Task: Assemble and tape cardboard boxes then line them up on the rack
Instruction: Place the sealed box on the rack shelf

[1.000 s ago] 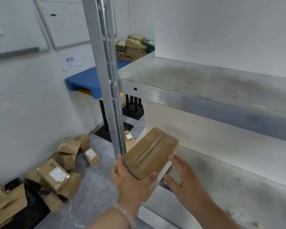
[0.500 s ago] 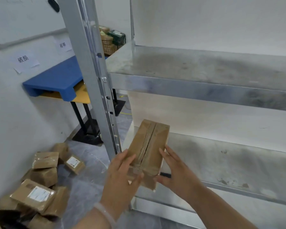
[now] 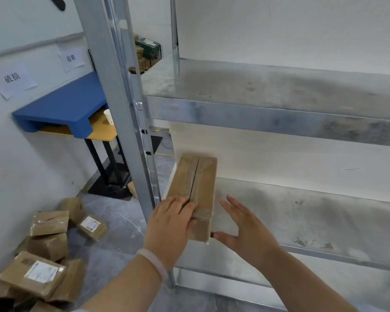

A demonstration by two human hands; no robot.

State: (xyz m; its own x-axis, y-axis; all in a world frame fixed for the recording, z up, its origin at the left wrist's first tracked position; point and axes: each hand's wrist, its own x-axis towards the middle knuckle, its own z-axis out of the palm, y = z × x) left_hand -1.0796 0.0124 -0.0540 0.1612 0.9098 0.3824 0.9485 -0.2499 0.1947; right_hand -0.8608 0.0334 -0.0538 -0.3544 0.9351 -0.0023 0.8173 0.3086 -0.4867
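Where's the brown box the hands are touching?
In the head view, the cardboard box is at the left end of the lower shelf, beside the metal post, between the left hand and right hand.

I see white walls (image 3: 32,158) with two paper labels (image 3: 15,80) stuck on; a blue pallet (image 3: 63,106) lies on a wooden table (image 3: 102,129) with black legs. The floor (image 3: 122,221) is grey; light is even.

A blue pallet (image 3: 63,104) lies on a yellow table (image 3: 103,132), a white cup (image 3: 109,116) beside it.
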